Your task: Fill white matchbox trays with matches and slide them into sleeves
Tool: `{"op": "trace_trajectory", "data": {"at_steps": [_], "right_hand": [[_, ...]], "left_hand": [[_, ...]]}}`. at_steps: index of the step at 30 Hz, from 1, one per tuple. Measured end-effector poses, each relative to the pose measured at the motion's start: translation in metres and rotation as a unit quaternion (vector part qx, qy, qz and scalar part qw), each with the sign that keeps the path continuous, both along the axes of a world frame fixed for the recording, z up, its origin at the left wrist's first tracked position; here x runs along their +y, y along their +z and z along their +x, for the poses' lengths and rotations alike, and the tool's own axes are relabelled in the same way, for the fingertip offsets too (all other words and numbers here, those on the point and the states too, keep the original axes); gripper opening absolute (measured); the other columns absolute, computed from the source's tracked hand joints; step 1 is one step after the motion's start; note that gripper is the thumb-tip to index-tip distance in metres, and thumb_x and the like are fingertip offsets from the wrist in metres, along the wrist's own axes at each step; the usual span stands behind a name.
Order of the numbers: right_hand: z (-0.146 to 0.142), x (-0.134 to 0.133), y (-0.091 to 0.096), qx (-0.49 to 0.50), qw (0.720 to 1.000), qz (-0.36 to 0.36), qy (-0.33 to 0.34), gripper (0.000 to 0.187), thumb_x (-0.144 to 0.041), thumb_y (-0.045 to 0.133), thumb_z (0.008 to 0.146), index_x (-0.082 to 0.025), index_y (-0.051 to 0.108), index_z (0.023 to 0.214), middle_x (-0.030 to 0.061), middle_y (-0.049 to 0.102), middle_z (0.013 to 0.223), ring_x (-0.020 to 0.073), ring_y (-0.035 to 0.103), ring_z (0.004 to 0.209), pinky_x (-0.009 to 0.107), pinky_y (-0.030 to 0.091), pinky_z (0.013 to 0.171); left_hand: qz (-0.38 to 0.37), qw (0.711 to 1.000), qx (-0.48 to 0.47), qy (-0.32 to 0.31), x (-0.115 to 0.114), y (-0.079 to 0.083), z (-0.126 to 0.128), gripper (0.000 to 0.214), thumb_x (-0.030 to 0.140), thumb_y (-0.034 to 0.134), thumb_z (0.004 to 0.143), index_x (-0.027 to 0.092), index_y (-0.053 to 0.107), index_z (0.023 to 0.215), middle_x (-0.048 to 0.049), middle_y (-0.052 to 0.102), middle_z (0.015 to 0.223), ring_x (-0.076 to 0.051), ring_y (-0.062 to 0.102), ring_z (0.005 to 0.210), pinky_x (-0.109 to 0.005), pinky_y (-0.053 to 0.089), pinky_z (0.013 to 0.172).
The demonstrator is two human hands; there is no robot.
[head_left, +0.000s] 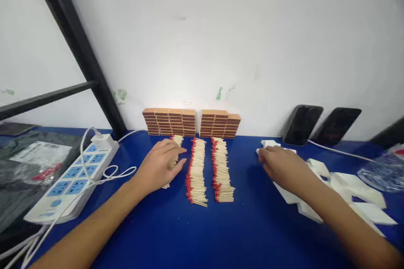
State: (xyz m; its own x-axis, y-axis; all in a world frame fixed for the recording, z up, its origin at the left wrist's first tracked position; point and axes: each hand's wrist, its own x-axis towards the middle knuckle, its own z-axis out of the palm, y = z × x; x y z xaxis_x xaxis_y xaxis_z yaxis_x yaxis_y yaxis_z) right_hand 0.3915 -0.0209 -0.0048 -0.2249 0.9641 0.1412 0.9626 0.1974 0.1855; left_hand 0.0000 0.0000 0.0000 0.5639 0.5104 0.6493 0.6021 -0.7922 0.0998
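Observation:
Three long rows of red-tipped matches lie on the blue table. My left hand [162, 164] rests over the left row of matches [177, 139] and hides most of it; its fingers are stretched and the thumb stands apart. Uncovered are the middle row of matches [198, 168] and the right row of matches [222, 168], their red heads facing left. My right hand [280, 164] is at the far left of a pile of white card trays [342, 183]. Its fingers are curled round a white card tray [268, 143], partly hidden behind the hand.
Stacked matchboxes [169, 122] stand against the wall, with a second stack [219, 123] beside them. A power strip [74, 176] with white cables lies at left, next to a dark plastic bag [28, 168]. Two phones [303, 124] lean on the wall at right, near a clear bottle [383, 172].

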Motion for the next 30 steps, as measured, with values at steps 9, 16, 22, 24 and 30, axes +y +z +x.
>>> {"op": "trace_trajectory", "data": {"at_steps": [9,16,22,24,30], "right_hand": [[-0.125,0.046,0.065,0.016,0.956,0.187,0.227,0.029,-0.030,0.066,0.098,-0.014,0.062,0.122,0.0167,0.067,0.118,0.0344,0.057,0.114,0.043,0.043,0.091],[-0.195,0.107,0.076,-0.103,0.948,0.239,0.186,0.061,-0.050,0.078,0.087,-0.010,0.057,0.127,0.0211,0.061,0.123,0.0370,0.050,0.113,0.045,0.039,0.094],[-0.197,0.123,0.064,-0.102,0.948,0.252,0.166,0.057,-0.046,0.078,0.086,-0.009,0.057,0.125,0.0198,0.061,0.121,0.0350,0.049,0.110,0.044,0.039,0.091],[-0.197,0.124,0.064,-0.099,0.948,0.252,0.165,0.054,-0.045,0.076,0.087,-0.010,0.057,0.124,0.0191,0.061,0.120,0.0345,0.049,0.109,0.043,0.039,0.090],[-0.203,0.121,0.059,-0.100,0.946,0.257,0.170,0.048,-0.030,0.073,0.083,-0.008,0.056,0.122,0.0180,0.060,0.117,0.0336,0.049,0.108,0.044,0.038,0.089]], "left_hand": [[0.041,0.999,-0.036,-0.001,-0.003,0.001,0.006,0.016,0.017,0.068,0.096,0.018,0.073,0.111,-0.0076,0.078,0.095,-0.026,0.069,0.095,-0.044,0.058,0.087],[0.096,0.992,-0.081,0.027,0.004,0.002,0.000,0.013,0.014,0.068,0.094,0.018,0.073,0.106,-0.0066,0.078,0.093,-0.023,0.065,0.088,-0.041,0.057,0.082],[0.123,0.988,-0.089,0.037,0.004,0.004,0.000,0.013,0.014,0.067,0.095,0.016,0.073,0.106,-0.0066,0.075,0.086,-0.023,0.064,0.085,-0.039,0.056,0.078],[0.121,0.987,-0.094,0.038,0.004,0.004,0.000,0.013,0.014,0.066,0.095,0.017,0.073,0.106,-0.0063,0.075,0.086,-0.023,0.064,0.084,-0.039,0.056,0.078],[0.120,0.987,-0.099,0.039,0.005,0.003,0.000,0.011,0.013,0.067,0.094,0.016,0.074,0.103,-0.0065,0.074,0.084,-0.023,0.064,0.083,-0.039,0.056,0.077]]}}
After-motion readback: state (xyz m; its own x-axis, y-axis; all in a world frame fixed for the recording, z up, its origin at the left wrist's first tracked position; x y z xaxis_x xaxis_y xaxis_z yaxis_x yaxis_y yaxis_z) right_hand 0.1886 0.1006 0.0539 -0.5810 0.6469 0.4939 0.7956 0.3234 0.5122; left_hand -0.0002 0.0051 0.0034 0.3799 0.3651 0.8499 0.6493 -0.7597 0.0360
